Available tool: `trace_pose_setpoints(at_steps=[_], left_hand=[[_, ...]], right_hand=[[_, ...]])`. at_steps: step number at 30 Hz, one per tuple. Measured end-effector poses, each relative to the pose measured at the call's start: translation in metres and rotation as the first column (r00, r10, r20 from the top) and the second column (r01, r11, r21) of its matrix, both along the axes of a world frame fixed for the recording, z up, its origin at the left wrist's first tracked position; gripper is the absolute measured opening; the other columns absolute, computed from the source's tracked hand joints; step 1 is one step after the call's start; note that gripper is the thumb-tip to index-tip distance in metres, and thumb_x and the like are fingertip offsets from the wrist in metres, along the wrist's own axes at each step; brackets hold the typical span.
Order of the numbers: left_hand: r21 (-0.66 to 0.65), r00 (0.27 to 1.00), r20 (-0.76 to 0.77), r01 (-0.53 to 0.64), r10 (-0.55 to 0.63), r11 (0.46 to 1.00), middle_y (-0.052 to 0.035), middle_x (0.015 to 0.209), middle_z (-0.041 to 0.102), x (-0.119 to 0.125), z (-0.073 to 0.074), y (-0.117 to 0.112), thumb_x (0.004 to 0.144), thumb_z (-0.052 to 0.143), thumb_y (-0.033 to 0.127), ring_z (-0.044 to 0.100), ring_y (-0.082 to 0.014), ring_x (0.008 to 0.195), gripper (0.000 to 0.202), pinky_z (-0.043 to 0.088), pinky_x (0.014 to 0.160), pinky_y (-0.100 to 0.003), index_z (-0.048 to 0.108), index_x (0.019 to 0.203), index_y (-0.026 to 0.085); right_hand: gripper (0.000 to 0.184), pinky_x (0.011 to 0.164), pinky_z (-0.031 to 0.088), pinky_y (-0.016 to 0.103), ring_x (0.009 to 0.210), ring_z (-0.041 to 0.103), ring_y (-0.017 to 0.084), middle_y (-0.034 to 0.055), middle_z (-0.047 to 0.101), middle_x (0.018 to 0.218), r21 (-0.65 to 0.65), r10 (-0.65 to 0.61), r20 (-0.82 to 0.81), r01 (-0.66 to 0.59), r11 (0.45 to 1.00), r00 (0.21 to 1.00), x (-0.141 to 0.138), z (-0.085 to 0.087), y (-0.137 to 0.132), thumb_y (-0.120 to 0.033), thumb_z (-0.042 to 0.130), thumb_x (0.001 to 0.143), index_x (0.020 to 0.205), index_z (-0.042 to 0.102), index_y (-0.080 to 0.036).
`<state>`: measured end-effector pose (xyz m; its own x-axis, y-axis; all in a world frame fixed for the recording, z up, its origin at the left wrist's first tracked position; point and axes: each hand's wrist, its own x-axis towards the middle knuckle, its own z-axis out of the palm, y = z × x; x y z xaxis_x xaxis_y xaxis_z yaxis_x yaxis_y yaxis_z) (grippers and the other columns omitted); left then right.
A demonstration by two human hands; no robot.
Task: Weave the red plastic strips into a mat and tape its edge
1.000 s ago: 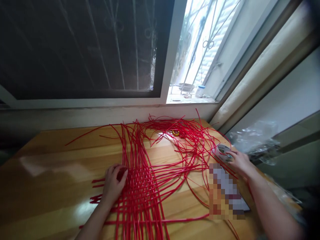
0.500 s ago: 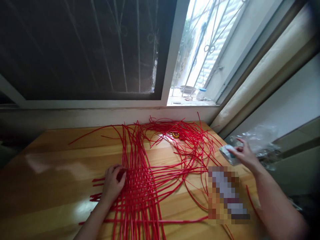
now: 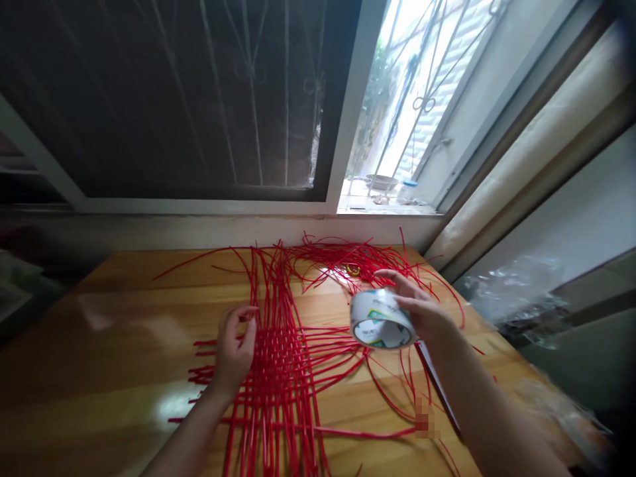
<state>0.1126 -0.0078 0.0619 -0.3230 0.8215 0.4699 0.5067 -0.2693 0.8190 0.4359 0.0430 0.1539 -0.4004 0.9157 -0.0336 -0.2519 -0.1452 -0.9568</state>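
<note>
A partly woven mat of glossy red plastic strips (image 3: 281, 364) lies flat, its strands crossing tightly in the middle. At its upper left edge is my left hand (image 3: 234, 348), fingers curled and thumb against the outer strands; the fingertips partly hide the contact. My right hand (image 3: 422, 308) grips a roll of clear packing tape (image 3: 381, 321) by its far right side. Raised above the strips' right ends, the roll shows its printed white core toward me. Behind the right forearm, a long thin dark-edged object (image 3: 440, 391) is mostly hidden.
Loose red strips (image 3: 348, 255) tangle along the back of the wooden table (image 3: 149, 331), with a small yellow ring-shaped item (image 3: 352, 269) among them. Crumpled clear plastic (image 3: 529, 298) is beyond the right edge. A barred window (image 3: 397, 112) stands behind the table.
My right hand has brought the tape roll from the table's right edge leftward, over the strips. My left hand stays at the weave's left edge. The view has shifted slightly.
</note>
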Motion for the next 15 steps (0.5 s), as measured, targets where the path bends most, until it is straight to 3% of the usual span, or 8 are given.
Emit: trace_pose_setpoints(at_steps=[3, 5, 7, 8, 10, 12, 15], left_hand=[[-0.065, 0.956, 0.213, 0.220, -0.202, 0.973, -0.0066, 0.102, 0.053, 0.025, 0.021, -0.004, 0.083, 0.048, 0.035, 0.053, -0.0184, 0.095, 0.024, 0.042, 0.087, -0.035, 0.053, 0.101, 0.020], [-0.138, 0.857, 0.378, 0.427, -0.351, 0.894, -0.0092, 0.110, 0.052, 0.040, 0.027, -0.007, 0.080, 0.052, 0.041, 0.051, -0.0209, 0.103, 0.038, 0.041, 0.091, -0.037, 0.047, 0.112, 0.020], [-0.152, 0.754, 0.497, 0.563, -0.430, 0.812, -0.0123, 0.120, 0.047, 0.051, 0.029, -0.011, 0.076, 0.056, 0.047, 0.046, -0.0242, 0.112, 0.054, 0.039, 0.093, -0.039, 0.039, 0.120, 0.021], [-0.146, 0.739, 0.516, 0.574, -0.434, 0.805, -0.0130, 0.124, 0.044, 0.054, 0.030, -0.014, 0.074, 0.058, 0.048, 0.043, -0.0251, 0.115, 0.058, 0.038, 0.094, -0.039, 0.037, 0.122, 0.021], [-0.134, 0.807, 0.462, 0.474, -0.368, 0.870, -0.0123, 0.127, 0.041, 0.059, 0.032, -0.021, 0.075, 0.058, 0.046, 0.041, -0.0245, 0.117, 0.056, 0.036, 0.096, -0.039, 0.036, 0.121, 0.022], [-0.124, 0.913, 0.321, 0.305, -0.253, 0.944, -0.0099, 0.120, 0.045, 0.061, 0.036, -0.030, 0.079, 0.056, 0.040, 0.046, -0.0215, 0.111, 0.043, 0.037, 0.095, -0.038, 0.041, 0.115, 0.022], [-0.118, 0.976, 0.064, 0.216, -0.209, 0.969, -0.0062, 0.099, 0.052, 0.065, 0.037, -0.043, 0.082, 0.053, 0.031, 0.052, -0.0179, 0.093, 0.022, 0.044, 0.084, -0.034, 0.046, 0.100, 0.021]], right_hand=[[0.050, 0.046, 0.034, 0.018, 0.052, 0.048, 0.009, -0.0023, 0.054, 0.069, -0.062, 0.079, -0.103, -0.085, 0.994, 0.992, -0.032, -0.011, 0.001, -0.025, 0.070, 0.060, 0.107, 0.053, -0.023], [0.045, 0.047, 0.035, 0.018, 0.053, 0.049, 0.008, -0.0022, 0.056, 0.071, -0.122, 0.093, -0.127, -0.109, 0.987, 0.987, -0.052, -0.013, 0.000, -0.024, 0.070, 0.061, 0.103, 0.054, -0.022], [0.039, 0.051, 0.038, 0.019, 0.057, 0.053, 0.009, -0.0013, 0.058, 0.076, -0.216, 0.093, -0.122, -0.117, 0.969, 0.988, -0.070, -0.013, -0.002, -0.023, 0.070, 0.062, 0.098, 0.055, -0.021], [0.036, 0.053, 0.039, 0.020, 0.059, 0.054, 0.009, -0.0008, 0.059, 0.077, -0.259, 0.085, -0.122, -0.114, 0.959, 0.989, -0.078, -0.013, -0.004, -0.024, 0.070, 0.063, 0.095, 0.054, -0.020], [0.036, 0.056, 0.041, 0.021, 0.063, 0.056, 0.010, -0.0008, 0.059, 0.079, -0.312, 0.031, -0.136, -0.073, 0.947, 0.990, -0.089, -0.015, -0.005, -0.024, 0.070, 0.062, 0.093, 0.053, -0.019], [0.039, 0.056, 0.041, 0.021, 0.062, 0.055, 0.010, -0.0026, 0.058, 0.076, -0.335, -0.085, -0.152, 0.030, 0.942, 0.985, -0.096, -0.022, -0.006, -0.025, 0.071, 0.061, 0.094, 0.050, -0.021], [0.040, 0.055, 0.042, 0.020, 0.062, 0.055, 0.010, -0.0046, 0.057, 0.075, -0.322, -0.171, -0.128, 0.122, 0.939, 0.977, -0.098, -0.037, -0.006, -0.030, 0.070, 0.064, 0.096, 0.046, -0.024]])
